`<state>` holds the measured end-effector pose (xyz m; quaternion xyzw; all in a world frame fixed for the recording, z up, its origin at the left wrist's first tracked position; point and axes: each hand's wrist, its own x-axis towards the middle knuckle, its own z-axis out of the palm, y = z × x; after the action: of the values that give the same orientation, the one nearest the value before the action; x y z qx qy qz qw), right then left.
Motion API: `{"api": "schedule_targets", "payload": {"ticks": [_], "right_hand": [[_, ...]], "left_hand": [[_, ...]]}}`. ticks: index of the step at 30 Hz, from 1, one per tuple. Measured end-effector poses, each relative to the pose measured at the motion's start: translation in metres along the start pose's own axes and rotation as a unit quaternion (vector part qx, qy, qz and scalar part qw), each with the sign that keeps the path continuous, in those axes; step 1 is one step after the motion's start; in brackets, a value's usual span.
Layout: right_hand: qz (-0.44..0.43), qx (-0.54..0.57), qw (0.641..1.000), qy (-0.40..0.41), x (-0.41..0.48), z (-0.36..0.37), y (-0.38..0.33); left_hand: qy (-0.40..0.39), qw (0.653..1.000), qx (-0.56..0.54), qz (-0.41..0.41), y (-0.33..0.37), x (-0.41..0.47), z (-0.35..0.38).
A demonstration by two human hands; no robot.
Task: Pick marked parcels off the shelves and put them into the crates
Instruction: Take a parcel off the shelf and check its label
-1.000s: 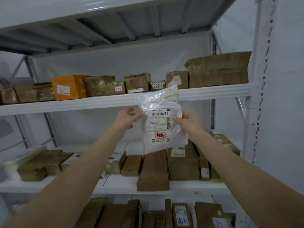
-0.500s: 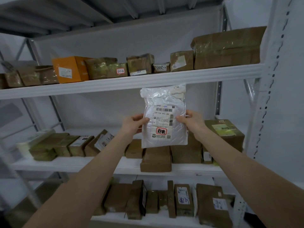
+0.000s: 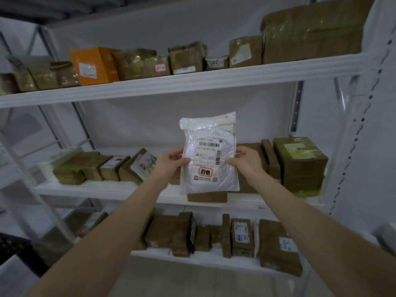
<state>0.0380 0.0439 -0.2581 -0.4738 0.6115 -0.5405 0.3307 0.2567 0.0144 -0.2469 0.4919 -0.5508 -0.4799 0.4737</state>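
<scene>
I hold a white plastic mailer parcel [image 3: 209,155] upright in front of the middle shelf [image 3: 111,190]. It carries a barcode label and a red-framed mark with black characters. My left hand [image 3: 171,162] pinches its left edge, thumb on the front. My right hand [image 3: 246,160] pinches the right edge the same way. No crate shows clearly in view.
White metal shelving fills the view. The top shelf [image 3: 171,82] holds an orange box [image 3: 96,65] and taped brown parcels. More brown parcels [image 3: 300,161] line the middle and bottom shelves. A perforated upright post [image 3: 364,125] stands at right. A dark object [image 3: 12,245] sits low left.
The parcel and both hands have come down from the top shelf's edge to the middle shelf's height. My view has tilted down, showing more of the bottom shelf.
</scene>
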Motion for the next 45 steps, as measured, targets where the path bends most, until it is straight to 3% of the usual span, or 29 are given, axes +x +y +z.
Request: {"api": "schedule_targets", "payload": {"ticks": [8, 15, 30, 45], "right_hand": [[0.027, -0.014, 0.999, -0.036, -0.007, 0.045, 0.015], [0.048, -0.040, 0.994, -0.087, -0.026, 0.132, 0.023], [0.075, -0.088, 0.962, -0.248, -0.113, 0.475, 0.030], [0.046, -0.147, 0.896, -0.415, -0.145, 0.772, 0.056]], "left_hand": [[0.035, 0.999, -0.009, -0.024, -0.031, -0.011, -0.034], [0.099, 0.994, -0.005, -0.053, -0.075, -0.025, -0.111], [0.250, 0.959, 0.034, -0.128, -0.182, -0.081, -0.416], [0.410, 0.881, 0.025, -0.233, -0.287, -0.091, -0.643]]}}
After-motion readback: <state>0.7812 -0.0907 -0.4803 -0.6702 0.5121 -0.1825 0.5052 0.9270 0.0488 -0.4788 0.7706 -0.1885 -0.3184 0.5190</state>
